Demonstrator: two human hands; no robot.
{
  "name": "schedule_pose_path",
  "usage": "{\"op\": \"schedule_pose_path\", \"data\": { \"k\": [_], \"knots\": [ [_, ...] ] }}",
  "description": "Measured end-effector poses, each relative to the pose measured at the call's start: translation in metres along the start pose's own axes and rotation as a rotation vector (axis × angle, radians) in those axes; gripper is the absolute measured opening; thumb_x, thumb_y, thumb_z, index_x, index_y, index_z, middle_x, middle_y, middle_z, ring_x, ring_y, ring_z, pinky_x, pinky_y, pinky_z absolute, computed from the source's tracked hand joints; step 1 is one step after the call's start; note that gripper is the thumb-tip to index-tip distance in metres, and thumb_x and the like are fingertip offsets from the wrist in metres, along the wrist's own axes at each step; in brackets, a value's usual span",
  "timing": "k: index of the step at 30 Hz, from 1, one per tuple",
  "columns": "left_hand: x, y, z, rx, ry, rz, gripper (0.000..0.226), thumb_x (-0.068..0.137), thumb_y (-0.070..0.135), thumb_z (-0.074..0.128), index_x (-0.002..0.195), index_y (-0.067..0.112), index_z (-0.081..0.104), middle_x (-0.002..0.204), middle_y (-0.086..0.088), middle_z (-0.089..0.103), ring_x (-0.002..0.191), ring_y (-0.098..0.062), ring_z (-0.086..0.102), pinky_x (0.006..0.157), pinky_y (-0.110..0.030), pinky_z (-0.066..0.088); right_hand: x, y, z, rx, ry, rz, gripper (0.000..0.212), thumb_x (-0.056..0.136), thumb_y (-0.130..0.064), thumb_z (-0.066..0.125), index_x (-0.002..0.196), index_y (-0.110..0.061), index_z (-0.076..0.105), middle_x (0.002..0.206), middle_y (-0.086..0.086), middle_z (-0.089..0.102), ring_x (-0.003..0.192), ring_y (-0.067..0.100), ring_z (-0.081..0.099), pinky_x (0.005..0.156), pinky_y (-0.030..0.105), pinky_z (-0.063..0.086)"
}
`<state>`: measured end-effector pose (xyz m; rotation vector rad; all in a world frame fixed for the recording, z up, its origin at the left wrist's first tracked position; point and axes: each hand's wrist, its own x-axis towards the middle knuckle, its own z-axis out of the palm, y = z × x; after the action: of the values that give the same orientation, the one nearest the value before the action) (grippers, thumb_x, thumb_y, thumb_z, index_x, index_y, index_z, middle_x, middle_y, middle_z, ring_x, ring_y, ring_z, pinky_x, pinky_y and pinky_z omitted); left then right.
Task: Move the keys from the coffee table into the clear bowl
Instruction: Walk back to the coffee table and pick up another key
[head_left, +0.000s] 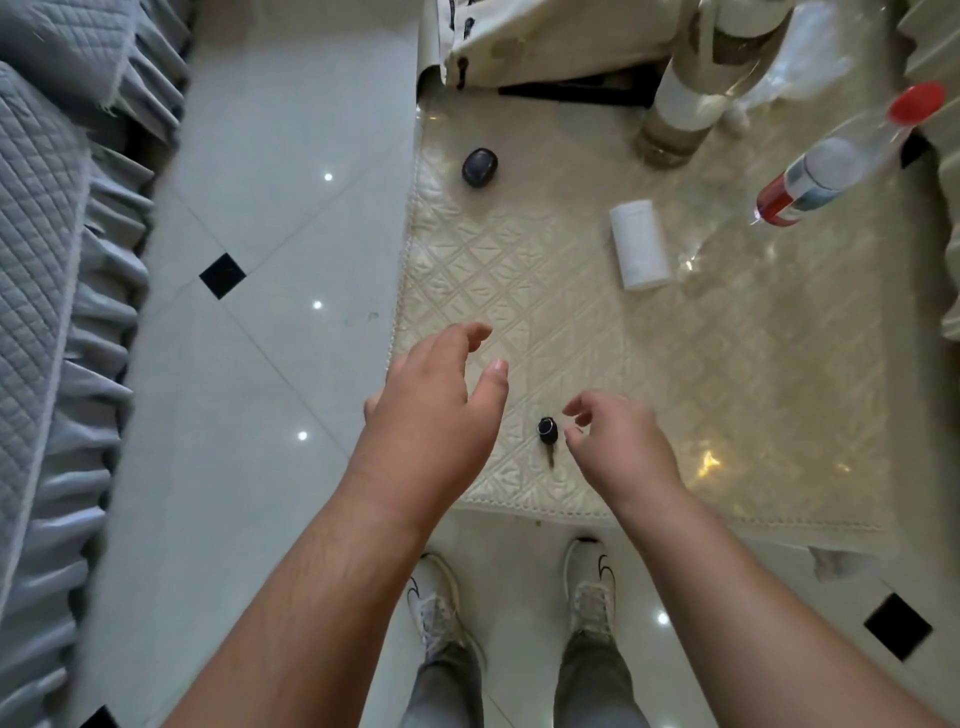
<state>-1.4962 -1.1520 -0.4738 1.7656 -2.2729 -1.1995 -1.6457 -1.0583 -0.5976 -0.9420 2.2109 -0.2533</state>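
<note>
A black-headed key (547, 435) lies on the coffee table (753, 405) near its front edge, blade pointing toward me. My right hand (618, 441) hovers just right of the key with curled fingers, thumb and forefinger apart, holding nothing. My left hand (441, 405) is spread open left of the key, over the table's left edge, also holding nothing. I see no clear bowl in the head view.
On the cream quilted tablecloth stand a dark oval case (479, 167), a lying white cylinder (639, 244), a red-capped clear bottle (847, 156), a tall bottle (685, 93) and a cream bag (550, 36). A grey quilted sofa (52, 260) flanks the tiled floor at left.
</note>
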Motion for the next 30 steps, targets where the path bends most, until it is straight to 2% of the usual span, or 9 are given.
{"op": "schedule_pose_path", "data": {
  "k": [9,14,20,25,30],
  "knots": [
    [0.024,-0.02,0.022,-0.009,0.01,0.014,0.042,0.095,0.048,0.042,0.136,0.039,0.045,0.133,0.021,0.051,0.121,-0.013,0.048,0.103,-0.048,0.038,0.025,0.014,0.061,-0.121,0.095,-0.03,0.022,0.085,-0.021,0.064,0.102,-0.032,0.073,0.108,-0.007,0.061,0.108,0.022,0.048,0.075,0.033,0.031],
    [0.03,-0.022,0.025,-0.021,0.013,0.013,0.041,0.095,0.049,0.042,0.135,0.04,0.045,0.132,0.022,0.051,0.118,-0.014,0.05,0.102,-0.049,0.039,0.033,0.016,0.068,-0.206,0.134,-0.019,0.022,0.083,-0.025,0.065,0.099,-0.037,0.073,0.106,-0.012,0.064,0.106,0.022,0.051,0.076,0.035,0.029],
    [0.031,-0.025,0.028,-0.018,0.032,0.028,0.042,0.095,0.049,0.043,0.135,0.038,0.046,0.132,0.021,0.052,0.121,-0.013,0.049,0.102,-0.049,0.039,0.037,0.02,0.076,-0.22,0.124,0.0,0.02,0.083,-0.026,0.064,0.095,-0.038,0.074,0.099,-0.013,0.07,0.102,0.021,0.057,0.081,0.037,0.035],
    [0.025,-0.03,0.031,0.017,0.038,0.046,0.042,0.095,0.049,0.041,0.136,0.038,0.045,0.133,0.021,0.051,0.115,-0.015,0.051,0.101,-0.05,0.039,0.036,0.024,0.073,-0.201,0.175,0.012,0.008,0.083,-0.035,0.064,0.081,-0.037,0.072,0.085,-0.014,0.068,0.097,0.019,0.058,0.075,0.035,0.024],
    [0.013,-0.024,0.024,0.003,0.061,0.039,0.043,0.094,0.049,0.042,0.135,0.037,0.046,0.132,0.02,0.053,0.123,-0.013,0.047,0.102,-0.05,0.039,0.02,0.019,0.044,-0.199,0.259,-0.028,0.009,0.084,-0.044,0.066,0.079,-0.038,0.071,0.093,-0.016,0.064,0.101,0.017,0.053,0.077,0.035,0.021]
  ]
}}
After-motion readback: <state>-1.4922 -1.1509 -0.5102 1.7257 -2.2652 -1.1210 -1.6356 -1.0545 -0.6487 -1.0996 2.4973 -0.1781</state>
